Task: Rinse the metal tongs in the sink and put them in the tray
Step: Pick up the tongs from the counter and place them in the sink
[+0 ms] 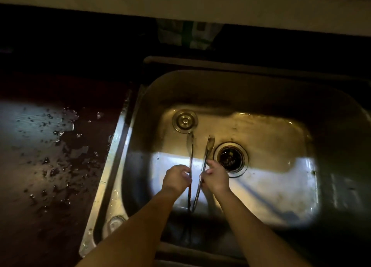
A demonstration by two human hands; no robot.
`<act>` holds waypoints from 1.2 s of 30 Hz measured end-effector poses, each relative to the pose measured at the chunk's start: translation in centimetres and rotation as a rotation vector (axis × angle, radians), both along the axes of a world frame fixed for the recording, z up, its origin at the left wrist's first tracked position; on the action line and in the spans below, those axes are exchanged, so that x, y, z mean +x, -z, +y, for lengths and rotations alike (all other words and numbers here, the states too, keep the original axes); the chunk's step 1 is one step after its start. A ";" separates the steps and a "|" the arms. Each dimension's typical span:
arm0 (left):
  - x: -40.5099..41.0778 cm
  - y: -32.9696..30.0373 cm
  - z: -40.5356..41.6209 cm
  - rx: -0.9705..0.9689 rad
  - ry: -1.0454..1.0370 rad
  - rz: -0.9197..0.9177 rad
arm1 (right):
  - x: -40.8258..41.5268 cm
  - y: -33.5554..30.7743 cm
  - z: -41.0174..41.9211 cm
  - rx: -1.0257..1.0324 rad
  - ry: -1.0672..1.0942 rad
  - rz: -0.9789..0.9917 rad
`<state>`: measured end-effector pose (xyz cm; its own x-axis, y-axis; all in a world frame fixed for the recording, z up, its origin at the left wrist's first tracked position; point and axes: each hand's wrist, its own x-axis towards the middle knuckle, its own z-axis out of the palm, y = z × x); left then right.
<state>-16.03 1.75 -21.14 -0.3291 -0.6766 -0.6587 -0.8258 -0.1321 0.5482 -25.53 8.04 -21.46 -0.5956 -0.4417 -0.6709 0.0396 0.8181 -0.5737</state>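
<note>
The metal tongs [191,156] are held over the steel sink [261,98], arms spread apart, tips pointing away from me toward the drain. My left hand [175,178] grips the left arm of the tongs. On the right arm of the tongs, my right hand [215,178] is closed. The hinge end hangs low near the sink's front wall. No running water is visible. No tray is in view.
An open drain [230,159] lies just right of the tong tips, and a round strainer plug [185,121] sits beyond them. A dark wet countertop [44,146] spreads to the left of the sink rim. The scene is dim, lit in patches.
</note>
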 end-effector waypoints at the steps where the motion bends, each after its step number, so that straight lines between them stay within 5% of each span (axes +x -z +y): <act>1: -0.1 0.1 0.0 -0.002 0.007 -0.006 | 0.0 0.1 0.1 -0.003 0.004 0.005; 14: -0.9 -0.3 -0.9 0.097 0.140 -0.083 | -1.1 -0.9 0.7 0.014 -0.113 0.041; 20: -1.5 -5.3 0.0 -0.048 0.508 -0.182 | -2.3 -5.2 2.2 0.104 -0.522 0.165; 23: -1.7 -8.8 3.0 -0.366 0.626 -0.118 | -2.8 -8.3 4.7 0.115 -0.627 0.425; 25: -1.9 -10.6 5.7 -0.563 0.608 0.002 | -3.2 -10.3 7.1 0.107 -0.596 0.583; 29: -3.0 -12.3 11.5 -0.643 0.577 0.144 | -3.9 -13.8 12.5 0.181 -0.480 0.688; 36: -4.7 -10.2 17.3 -0.607 0.765 0.041 | -3.4 -17.1 20.8 0.221 -0.177 0.865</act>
<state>-20.68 19.03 -10.99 -0.8354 -0.4910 -0.2470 -0.5496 0.7459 0.3762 -28.89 28.83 -4.39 -0.8663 -0.4891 -0.1019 -0.4685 0.8661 -0.1740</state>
